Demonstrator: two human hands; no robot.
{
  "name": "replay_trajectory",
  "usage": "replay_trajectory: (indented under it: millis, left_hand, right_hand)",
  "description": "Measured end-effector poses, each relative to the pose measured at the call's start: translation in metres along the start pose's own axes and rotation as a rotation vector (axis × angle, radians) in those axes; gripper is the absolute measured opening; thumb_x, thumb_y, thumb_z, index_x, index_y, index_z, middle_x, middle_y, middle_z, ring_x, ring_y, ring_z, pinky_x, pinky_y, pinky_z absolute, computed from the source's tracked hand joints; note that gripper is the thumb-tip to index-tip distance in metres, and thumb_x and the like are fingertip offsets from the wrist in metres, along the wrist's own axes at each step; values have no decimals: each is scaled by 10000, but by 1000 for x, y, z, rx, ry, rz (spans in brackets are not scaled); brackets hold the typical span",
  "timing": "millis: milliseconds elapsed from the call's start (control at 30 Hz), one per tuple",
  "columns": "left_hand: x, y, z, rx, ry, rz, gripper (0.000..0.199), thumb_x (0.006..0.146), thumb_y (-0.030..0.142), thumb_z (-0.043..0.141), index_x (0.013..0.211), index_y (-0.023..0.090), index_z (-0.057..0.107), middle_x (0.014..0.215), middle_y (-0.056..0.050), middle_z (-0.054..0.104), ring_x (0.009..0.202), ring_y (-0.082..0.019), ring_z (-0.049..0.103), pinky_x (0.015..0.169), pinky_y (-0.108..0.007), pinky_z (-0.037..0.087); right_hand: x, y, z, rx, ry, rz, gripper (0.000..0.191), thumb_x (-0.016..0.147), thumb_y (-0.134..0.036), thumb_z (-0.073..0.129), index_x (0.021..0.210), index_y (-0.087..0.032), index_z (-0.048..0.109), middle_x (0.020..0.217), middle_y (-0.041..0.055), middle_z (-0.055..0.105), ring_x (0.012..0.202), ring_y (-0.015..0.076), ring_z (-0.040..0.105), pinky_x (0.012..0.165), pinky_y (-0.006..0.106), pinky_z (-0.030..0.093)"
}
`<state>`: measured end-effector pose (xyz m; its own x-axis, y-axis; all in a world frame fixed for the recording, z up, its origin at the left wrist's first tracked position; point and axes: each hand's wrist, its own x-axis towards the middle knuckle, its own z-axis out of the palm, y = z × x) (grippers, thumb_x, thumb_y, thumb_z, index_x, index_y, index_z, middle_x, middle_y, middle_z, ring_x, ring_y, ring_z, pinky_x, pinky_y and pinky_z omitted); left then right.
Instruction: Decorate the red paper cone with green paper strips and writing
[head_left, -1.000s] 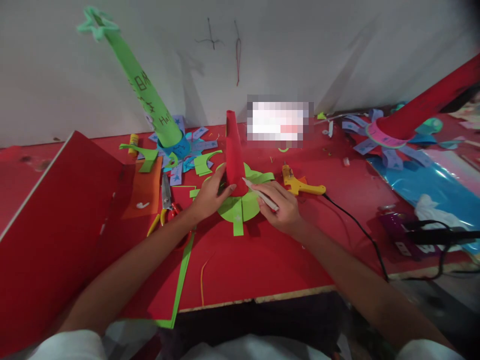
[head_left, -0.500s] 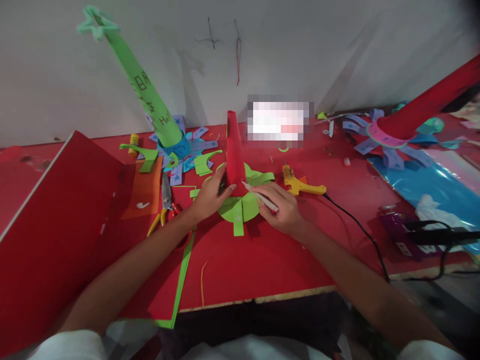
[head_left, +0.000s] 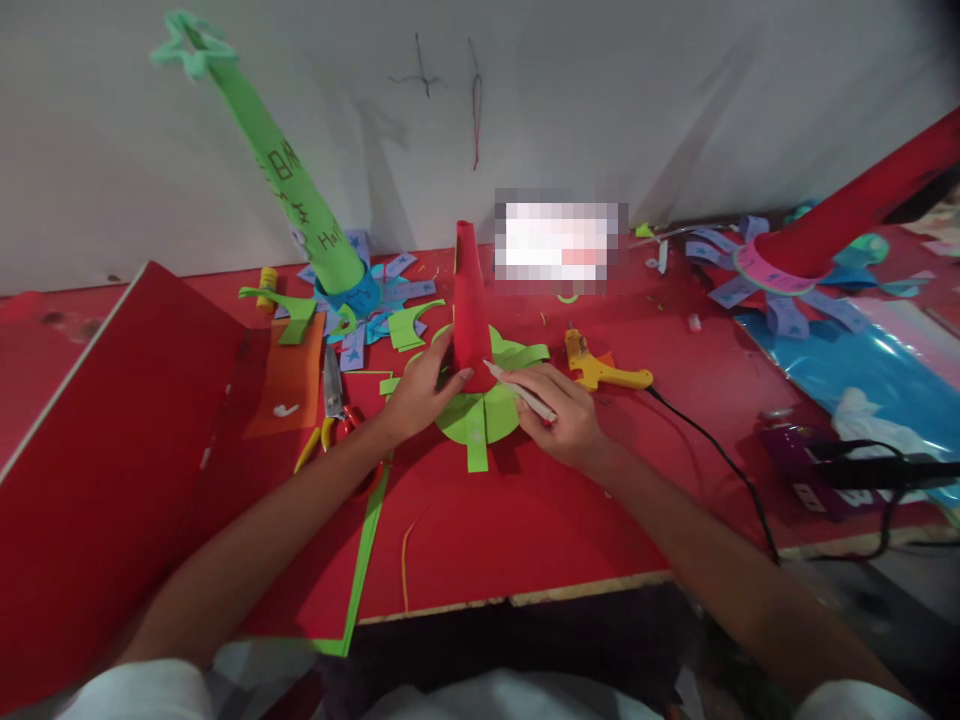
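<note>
A red paper tube (head_left: 471, 300) stands upright on a round green paper base (head_left: 459, 430) with strips sticking out around it. At the tube's lower left side, my left hand (head_left: 424, 392) grips it, thumb in front and some fingertips hidden behind. My right hand (head_left: 562, 415) is closed around a white marker (head_left: 531, 400). The marker's tip meets the lower right of the tube, close to the base. A yellow glue gun (head_left: 604, 373) lies just beyond my right hand, and scissors (head_left: 332, 385) lie left of my left forearm.
A green paper tube with a star top (head_left: 300, 200) stands at the back left; another red tube (head_left: 862, 205) leans at the right. The glue gun's black cord (head_left: 720, 460) runs toward the front edge. A red folder-like board (head_left: 112, 450) rises at the left. A purple box (head_left: 802, 465) sits right.
</note>
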<state>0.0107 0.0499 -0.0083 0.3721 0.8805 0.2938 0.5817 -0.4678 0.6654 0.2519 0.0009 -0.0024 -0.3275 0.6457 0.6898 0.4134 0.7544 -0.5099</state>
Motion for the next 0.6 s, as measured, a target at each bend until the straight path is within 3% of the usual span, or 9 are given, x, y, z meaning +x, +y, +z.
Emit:
replay_trajectory:
  millis: [400, 600]
  left_hand:
    - [0, 0, 0, -24, 2, -1, 628, 989, 480, 549, 1527, 192, 403, 1387, -171, 646, 1193, -311, 667, 1015, -501, 532]
    - [0, 2, -1, 1, 9, 2, 624, 985, 474, 558, 1521, 188, 416, 1309, -156, 688, 1144, -302, 686, 1000, -486, 541]
  right_hand:
    - [0, 1, -1, 7, 10, -6, 384, 961, -148, 555, 1319, -257, 638, 1071, 87, 723, 934, 221, 702, 803, 372, 604]
    - [-1, 1, -1, -21, -56, -27, 372, 971, -169, 546, 1323, -254, 633, 1090, 90, 734, 968, 227, 705, 823, 382, 608]
